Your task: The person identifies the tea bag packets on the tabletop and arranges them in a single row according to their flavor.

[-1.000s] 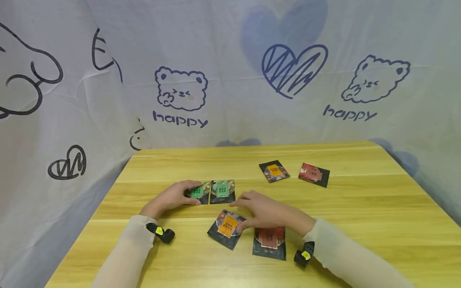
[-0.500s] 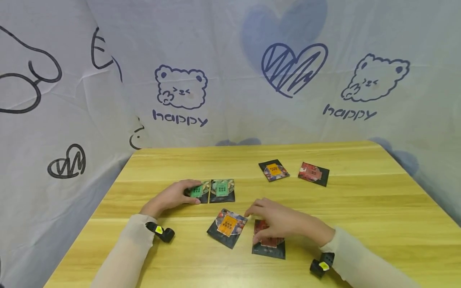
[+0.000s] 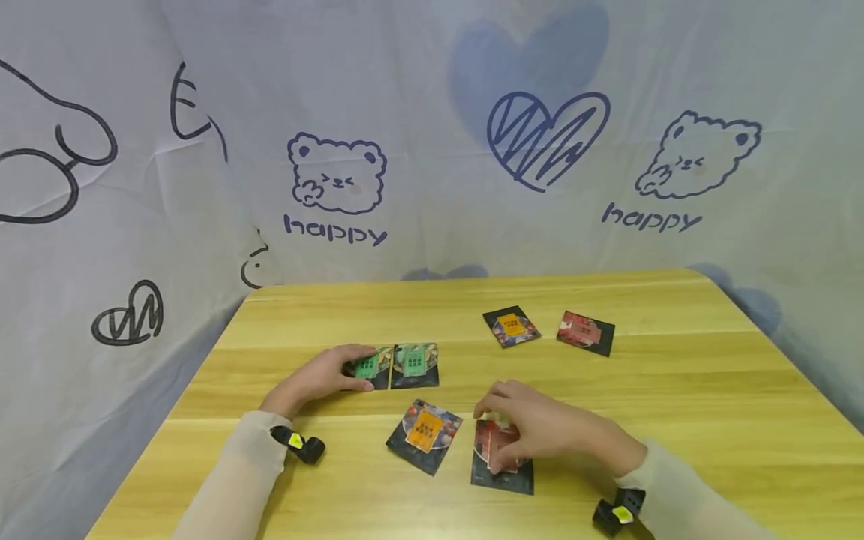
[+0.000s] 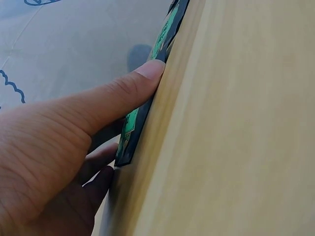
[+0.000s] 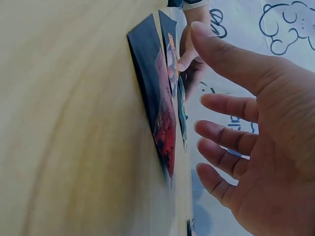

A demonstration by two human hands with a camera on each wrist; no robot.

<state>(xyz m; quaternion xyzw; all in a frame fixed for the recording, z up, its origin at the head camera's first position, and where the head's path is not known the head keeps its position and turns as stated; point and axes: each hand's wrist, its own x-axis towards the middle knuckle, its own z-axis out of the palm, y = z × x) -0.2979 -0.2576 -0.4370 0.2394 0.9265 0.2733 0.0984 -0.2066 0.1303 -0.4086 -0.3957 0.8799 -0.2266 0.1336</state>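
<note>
In the head view, my left hand [image 3: 322, 376] lies over a flat green-and-black packet [image 3: 367, 366] at left centre. The left wrist view has the thumb on the packet's edge and the fingers at its near end. A second green packet [image 3: 415, 365] lies close to its right. My right hand [image 3: 540, 427] hovers above a red-and-black packet [image 3: 502, 478], partly covering it. In the right wrist view, its spread fingers and thumb are apart from the red packet [image 5: 165, 142]. An orange-labelled packet [image 3: 424, 435] lies tilted between the hands.
Farther back on the wooden table [image 3: 675, 420] lie another orange-labelled packet [image 3: 511, 326] and another red packet [image 3: 585, 333], both turned at an angle. A white cloth with drawings [image 3: 432, 150] hangs behind the table.
My right hand has moved away from the orange-labelled packet, rightward and toward the near side, to above the red packet. The left hand stays on the green packet.
</note>
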